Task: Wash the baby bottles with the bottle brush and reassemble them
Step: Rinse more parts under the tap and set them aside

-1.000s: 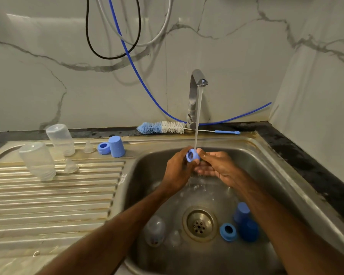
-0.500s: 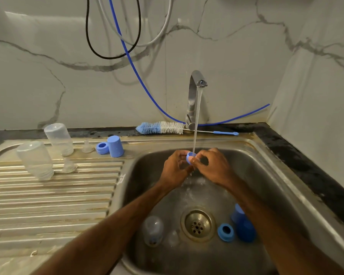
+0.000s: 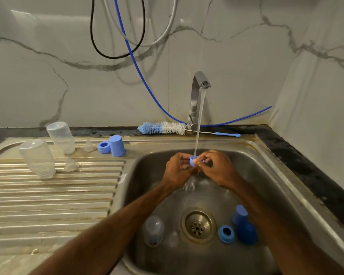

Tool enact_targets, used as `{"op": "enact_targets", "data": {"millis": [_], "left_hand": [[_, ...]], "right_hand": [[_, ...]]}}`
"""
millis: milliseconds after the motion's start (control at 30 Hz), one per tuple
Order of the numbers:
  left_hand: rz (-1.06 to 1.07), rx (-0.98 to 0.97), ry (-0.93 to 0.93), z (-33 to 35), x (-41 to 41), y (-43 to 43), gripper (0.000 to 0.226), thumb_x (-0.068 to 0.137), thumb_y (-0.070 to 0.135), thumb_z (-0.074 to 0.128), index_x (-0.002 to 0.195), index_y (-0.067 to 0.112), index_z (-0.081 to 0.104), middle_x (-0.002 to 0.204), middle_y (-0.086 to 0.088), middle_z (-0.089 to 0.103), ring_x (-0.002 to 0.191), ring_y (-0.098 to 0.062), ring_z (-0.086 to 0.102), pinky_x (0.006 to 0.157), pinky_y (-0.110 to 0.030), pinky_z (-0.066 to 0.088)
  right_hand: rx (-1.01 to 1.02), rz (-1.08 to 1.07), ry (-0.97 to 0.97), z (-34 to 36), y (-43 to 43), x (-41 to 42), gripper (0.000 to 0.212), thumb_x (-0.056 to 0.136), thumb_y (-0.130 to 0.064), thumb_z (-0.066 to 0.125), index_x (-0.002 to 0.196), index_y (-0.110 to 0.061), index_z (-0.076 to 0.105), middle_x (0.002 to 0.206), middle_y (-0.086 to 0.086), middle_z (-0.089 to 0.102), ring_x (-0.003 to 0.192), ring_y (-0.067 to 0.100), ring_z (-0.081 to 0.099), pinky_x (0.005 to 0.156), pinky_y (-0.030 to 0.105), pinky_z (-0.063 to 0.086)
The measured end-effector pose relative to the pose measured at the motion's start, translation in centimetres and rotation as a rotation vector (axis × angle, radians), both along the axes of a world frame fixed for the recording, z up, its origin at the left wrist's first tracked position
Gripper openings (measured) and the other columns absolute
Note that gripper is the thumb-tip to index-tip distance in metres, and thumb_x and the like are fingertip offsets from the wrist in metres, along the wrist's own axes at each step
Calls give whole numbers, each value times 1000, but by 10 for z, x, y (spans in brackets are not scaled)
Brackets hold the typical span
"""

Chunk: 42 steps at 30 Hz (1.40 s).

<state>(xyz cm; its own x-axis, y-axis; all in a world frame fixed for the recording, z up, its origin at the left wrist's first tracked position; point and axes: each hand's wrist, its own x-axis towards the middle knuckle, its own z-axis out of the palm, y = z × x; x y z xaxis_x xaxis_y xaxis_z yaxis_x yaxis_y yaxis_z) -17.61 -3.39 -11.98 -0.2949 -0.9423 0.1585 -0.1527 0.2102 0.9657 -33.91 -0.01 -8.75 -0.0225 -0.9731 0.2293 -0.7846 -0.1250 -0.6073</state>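
So, the ring [image 3: 193, 161] sits right between my two hands, under the stream [image 3: 199, 124] from the tap [image 3: 197, 92] and above the back half of the sink [image 3: 139, 175]. My left hand [image 3: 178, 170] pinches its left edge with curled fingertips. My right hand [image 3: 216, 167] pinches the right edge between thumb and forefinger, other fingers curled. Neither hand is nearer; both touch it. Its short axis points roughly up, open mouth to the water, which runs through and splashes below my palms.

I judge this a rinse, and the next move goes left. The drainboard [image 3: 54, 195] lies beyond the sink's left rim, so my left hand has the shorter way, lifting over that rim. Best room looks to be by the spare ring [image 3: 103, 147] and cap [image 3: 117, 145] at the back, or on the bare ribs in front of the two bottles [image 3: 61, 137], which stand mouth down and could tip if nudged. The brush [image 3: 163, 128] lies along the ledge behind the tap, handle to the right, nearer my right hand. Down by the drain [image 3: 198, 225] lie a sunk bottle [image 3: 153, 231], a sunk ring [image 3: 226, 234] and caps [image 3: 244, 225], well apart from my hands.
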Motion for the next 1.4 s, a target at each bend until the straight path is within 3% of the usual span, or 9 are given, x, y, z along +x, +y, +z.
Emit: {"op": "enact_targets", "data": {"millis": [100,200,300,400,633,933,1000,1167,1400], "left_hand": [[33,-47,-44,1,-2,4,38,74,9,90,106,9,67,96,-2,76,86,-13,76,78,-32,64],[59,-62,-69,1,-2,5,37,75,6,89,106,9,68,91,3,76,78,-5,74,71,-20,60],[52,-66,-238,-2,1,4,38,76,11,88,109,12,69,96,4,74,82,-5,71,75,-20,58],[121,-89,-393,-5,4,1,28,80,16,82,104,16,67,96,5,73,89,-10,69,78,-18,52],[140,-91,-458,-6,4,0,9,101,15,54,98,11,61,101,-2,65,92,-15,58,78,-24,43],[118,-21,-391,-3,1,0,9,96,19,60,102,14,63,97,-3,69,88,-25,69,79,-44,61],[118,-33,-387,-2,2,0,8,95,18,61,101,14,63,98,-1,68,89,-22,68,77,-39,60],[122,-32,-409,-2,1,-1,10,99,18,59,104,13,65,95,2,66,85,-13,62,62,-17,43],[191,-50,-258,-2,5,0,7,98,11,59,101,14,64,93,4,67,84,-10,64,72,-24,52]], "right_hand": [[6,0,-152,-2,1,4,31,77,-34,86,98,-16,71,93,-5,70,85,9,67,77,24,57],[-7,-56,-212,-10,-5,4,31,75,-30,88,97,-17,71,92,-4,72,85,12,69,78,33,61],[34,-107,-186,-16,-9,4,44,71,-34,91,103,-16,66,92,0,72,84,17,70,80,40,61],[31,-61,-149,-12,-8,9,58,73,-37,90,120,-24,58,97,-2,69,90,15,66,83,29,54],[-49,-4,-263,-5,-7,17,36,84,-30,81,116,-18,70,103,-7,72,92,4,68,82,17,52],[61,-17,-510,-3,-4,14,42,77,-9,86,114,-16,68,108,2,73,97,12,70,78,23,60],[62,-24,-572,-1,-4,12,40,79,-9,84,115,-17,68,107,-1,72,97,11,69,72,20,59],[53,-41,-590,0,-2,8,41,79,-10,84,116,-19,69,106,-1,74,98,12,70,85,30,60],[72,-18,-582,-1,-4,9,41,78,-12,85,115,-21,70,106,-3,74,97,12,72,83,29,61]]}}
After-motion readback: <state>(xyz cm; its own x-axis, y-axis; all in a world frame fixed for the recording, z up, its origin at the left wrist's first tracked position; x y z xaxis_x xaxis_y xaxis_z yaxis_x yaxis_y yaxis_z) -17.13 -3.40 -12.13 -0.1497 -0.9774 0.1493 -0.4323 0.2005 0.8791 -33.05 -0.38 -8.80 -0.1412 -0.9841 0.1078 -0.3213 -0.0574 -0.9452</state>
